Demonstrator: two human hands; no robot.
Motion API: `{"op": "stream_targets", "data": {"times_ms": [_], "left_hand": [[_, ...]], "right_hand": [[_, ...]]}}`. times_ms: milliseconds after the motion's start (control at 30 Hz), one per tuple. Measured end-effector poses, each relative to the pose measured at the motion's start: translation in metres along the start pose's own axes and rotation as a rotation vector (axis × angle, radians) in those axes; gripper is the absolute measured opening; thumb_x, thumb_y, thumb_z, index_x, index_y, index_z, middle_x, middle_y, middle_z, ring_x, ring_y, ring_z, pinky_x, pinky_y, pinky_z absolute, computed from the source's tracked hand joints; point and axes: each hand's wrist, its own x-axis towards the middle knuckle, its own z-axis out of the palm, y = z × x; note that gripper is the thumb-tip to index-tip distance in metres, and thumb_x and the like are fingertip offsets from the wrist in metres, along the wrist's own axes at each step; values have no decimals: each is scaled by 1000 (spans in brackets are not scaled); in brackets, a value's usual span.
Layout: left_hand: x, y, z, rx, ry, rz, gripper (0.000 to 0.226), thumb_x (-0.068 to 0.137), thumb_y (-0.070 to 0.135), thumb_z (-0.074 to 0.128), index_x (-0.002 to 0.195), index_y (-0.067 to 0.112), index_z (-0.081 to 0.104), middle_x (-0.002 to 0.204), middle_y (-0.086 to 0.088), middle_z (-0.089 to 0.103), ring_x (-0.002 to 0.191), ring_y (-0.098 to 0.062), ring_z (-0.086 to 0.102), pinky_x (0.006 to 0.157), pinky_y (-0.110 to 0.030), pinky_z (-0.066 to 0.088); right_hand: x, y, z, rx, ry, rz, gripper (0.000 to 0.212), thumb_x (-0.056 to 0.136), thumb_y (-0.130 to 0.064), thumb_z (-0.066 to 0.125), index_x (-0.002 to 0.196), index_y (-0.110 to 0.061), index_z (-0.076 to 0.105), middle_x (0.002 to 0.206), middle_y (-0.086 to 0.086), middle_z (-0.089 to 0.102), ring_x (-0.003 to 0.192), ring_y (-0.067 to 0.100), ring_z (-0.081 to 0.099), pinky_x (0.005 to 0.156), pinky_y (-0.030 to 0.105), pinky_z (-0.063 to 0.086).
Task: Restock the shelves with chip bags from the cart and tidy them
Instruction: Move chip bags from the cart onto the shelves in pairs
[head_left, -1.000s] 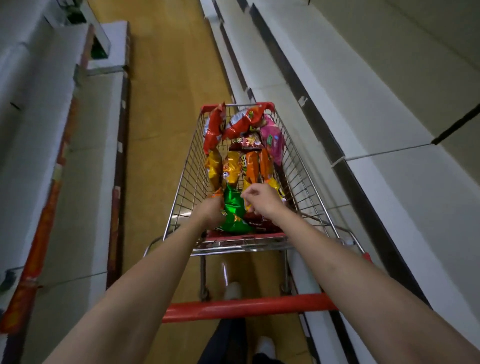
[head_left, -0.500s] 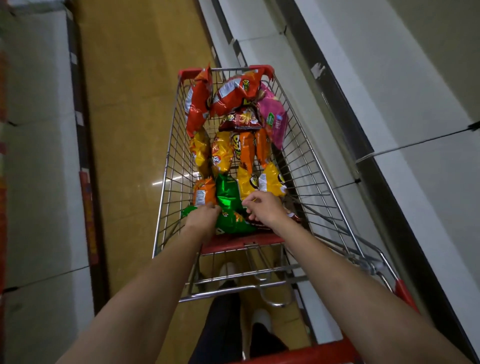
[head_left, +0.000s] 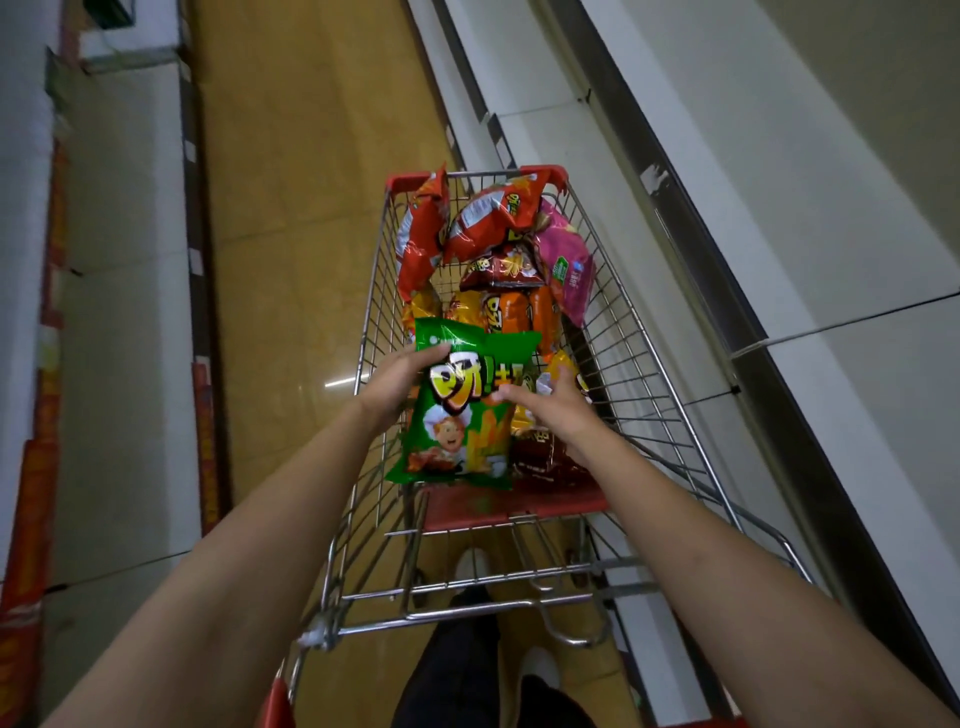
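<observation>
Chip bags in red, orange, yellow and pink lie heaped in the wire cart in front of you, and one green chip bag stands upright above the near end of the basket, lifted clear of the pile. Your left hand grasps its left edge, fingers curled over the front near the top corner. Your right hand reaches in from the other side with the thumb lying on the green bag's front and the fingers spread down among the yellow and dark red bags beside it; you cannot tell whether those fingers grip anything. White shelves run along your right, with more shelving across the tan floor on your left. Your shoes show under the cart's lower rack.
</observation>
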Motion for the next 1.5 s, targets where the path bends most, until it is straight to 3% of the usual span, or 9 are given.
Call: {"op": "stream_targets", "data": {"times_ms": [100,200,267,367,533,733,967,1400,1500], "left_hand": [[-2,8,10,-151,5,-17,33,93,44,53,105,15,63,91,0,70,83,-13,64,70,-28,47],[-3,11,19,-175,-46,0,71,77,66,62,127,15,54,117,-5,67,107,-20,63,94,-40,48],[5,-2,21,-129,-105,-10,104,59,73,75,141,20,39,137,-11,55,122,-29,56,105,-52,41],[-1,-4,32,-67,-121,-31,90,62,58,81,131,18,40,132,-5,57,119,-27,56,107,-47,40],[18,-19,14,-75,-67,-52,128,40,61,90,144,14,33,127,-15,61,111,-34,62,101,-50,46],[5,-28,2,-5,-203,-189,50,69,33,75,108,9,56,77,-3,74,67,-20,71,59,-26,57],[2,-41,4,19,-237,-242,51,71,41,72,109,11,56,87,-6,73,72,-20,70,65,-27,55],[-24,-34,-9,-5,-139,-131,68,57,47,75,111,8,60,99,-13,70,83,-26,68,83,-33,53],[-36,-26,-12,-47,-101,-65,62,63,41,75,112,7,59,94,-11,69,76,-21,68,71,-26,54]], "right_hand": [[-4,-2,3,106,-169,10,81,77,-45,74,143,-19,36,143,3,46,133,24,43,113,47,31],[-2,-5,3,222,-232,25,63,79,-38,76,131,-16,47,130,0,58,120,20,53,109,44,37],[-1,-9,2,257,-197,23,73,74,-42,79,136,-17,48,132,4,59,121,24,56,107,49,40],[0,-12,-3,174,-154,24,94,66,-68,71,142,-22,43,142,2,51,131,25,46,111,52,33],[7,4,-20,5,-86,69,66,96,-58,36,145,-15,40,145,10,46,131,26,45,105,40,36],[18,40,-36,-627,-26,131,48,84,-23,72,123,1,58,131,17,57,119,34,54,99,39,45],[24,82,-29,-844,2,234,81,81,-14,72,147,-36,31,159,4,3,141,42,21,114,52,26],[6,60,-25,-757,274,-21,25,93,-1,49,112,6,63,122,25,61,111,38,57,87,34,46],[-6,41,-30,-533,315,-42,22,95,-7,53,105,7,66,114,25,64,105,37,60,84,35,47]]}}
